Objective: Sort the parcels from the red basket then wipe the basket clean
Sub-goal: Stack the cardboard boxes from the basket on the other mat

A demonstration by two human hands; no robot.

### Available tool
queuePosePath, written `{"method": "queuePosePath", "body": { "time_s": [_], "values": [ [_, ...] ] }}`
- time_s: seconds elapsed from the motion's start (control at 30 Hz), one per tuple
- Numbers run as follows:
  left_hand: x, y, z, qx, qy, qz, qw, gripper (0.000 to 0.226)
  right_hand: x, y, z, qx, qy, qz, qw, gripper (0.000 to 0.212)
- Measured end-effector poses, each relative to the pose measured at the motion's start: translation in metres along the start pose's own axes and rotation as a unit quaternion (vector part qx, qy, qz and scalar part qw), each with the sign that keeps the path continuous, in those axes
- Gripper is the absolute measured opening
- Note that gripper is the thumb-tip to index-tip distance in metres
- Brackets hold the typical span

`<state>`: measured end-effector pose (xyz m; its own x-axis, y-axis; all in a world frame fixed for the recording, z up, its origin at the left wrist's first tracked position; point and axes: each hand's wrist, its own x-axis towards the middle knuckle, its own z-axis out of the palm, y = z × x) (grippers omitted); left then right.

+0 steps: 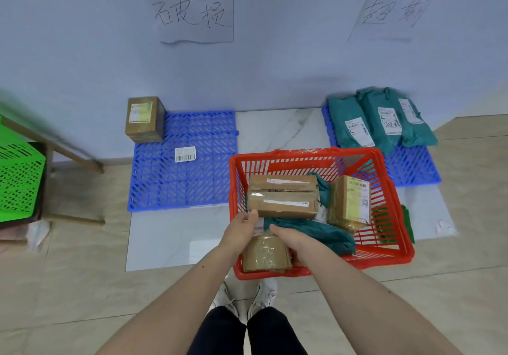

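Observation:
The red basket [316, 153] sits on the floor before me. Inside lie a long brown box [283, 198], a tilted brown box [350, 203], a teal mailer bag [324, 233] and a flat brown parcel [265, 254] at the near edge. My left hand [243, 227] is over the basket's near left corner, its fingers touching the long box's lower left corner. My right hand [292, 240] rests over the flat parcel and the teal bag, fingers loosely apart. Whether either hand grips anything is unclear.
A blue grid mat [165, 184] on the left holds a brown box [144, 119] and a loose label [185, 154]. A second blue mat [412, 168] on the right carries three teal bags [379, 119]. A green basket [19, 179] stands far left. Paper signs hang on the wall.

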<state>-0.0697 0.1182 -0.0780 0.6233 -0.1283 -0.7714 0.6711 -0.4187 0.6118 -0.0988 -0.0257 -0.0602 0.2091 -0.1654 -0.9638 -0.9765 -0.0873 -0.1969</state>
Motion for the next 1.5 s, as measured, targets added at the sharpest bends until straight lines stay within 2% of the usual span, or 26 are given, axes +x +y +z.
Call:
{"method": "queuePosePath", "body": {
  "time_s": [0.17, 0.37, 0.53, 0.63, 0.7, 0.8, 0.87, 0.93, 1.03, 1.2, 1.5],
  "values": [
    [-0.001, -0.001, -0.004, -0.066, 0.018, -0.012, 0.998, 0.047, -0.010, -0.004, -0.003, 0.066, 0.009, 0.025, 0.997, 0.032],
    [-0.004, 0.000, -0.010, -0.112, 0.037, -0.005, 0.993, 0.039, -0.024, -0.019, -0.009, 0.097, 0.008, 0.042, 0.994, 0.023],
    [-0.007, 0.007, -0.014, -0.111, 0.063, 0.007, 0.992, 0.027, -0.041, -0.027, -0.028, 0.088, -0.002, 0.042, 0.995, 0.030],
    [-0.014, 0.017, -0.016, -0.102, 0.043, 0.011, 0.994, 0.034, -0.051, -0.032, -0.045, 0.094, 0.000, 0.046, 0.995, 0.052],
    [-0.020, 0.025, -0.016, -0.093, 0.022, 0.015, 0.995, 0.042, -0.059, -0.038, -0.056, 0.095, -0.017, 0.035, 0.995, 0.056],
    [-0.030, 0.040, -0.016, -0.127, -0.022, -0.007, 0.992, 0.044, -0.070, -0.043, -0.070, 0.108, -0.048, -0.010, 0.993, 0.045],
    [-0.033, 0.049, -0.017, -0.142, -0.051, -0.023, 0.988, 0.055, -0.075, -0.044, -0.076, 0.134, -0.065, -0.058, 0.987, 0.030],
    [-0.036, 0.057, -0.020, -0.155, -0.073, -0.020, 0.985, 0.051, -0.076, -0.043, -0.079, 0.151, -0.082, -0.095, 0.980, 0.027],
    [-0.042, 0.069, -0.024, -0.199, -0.089, 0.024, 0.976, 0.041, -0.073, -0.042, -0.078, 0.166, -0.114, -0.156, 0.967, 0.040],
    [-0.045, 0.076, -0.034, -0.242, -0.082, 0.104, 0.961, 0.051, -0.072, -0.046, -0.073, 0.206, -0.127, -0.241, 0.940, 0.078],
    [-0.046, 0.075, -0.042, -0.249, -0.081, 0.166, 0.951, 0.055, -0.078, -0.054, -0.057, 0.237, -0.092, -0.280, 0.926, 0.080]
  ]
}}
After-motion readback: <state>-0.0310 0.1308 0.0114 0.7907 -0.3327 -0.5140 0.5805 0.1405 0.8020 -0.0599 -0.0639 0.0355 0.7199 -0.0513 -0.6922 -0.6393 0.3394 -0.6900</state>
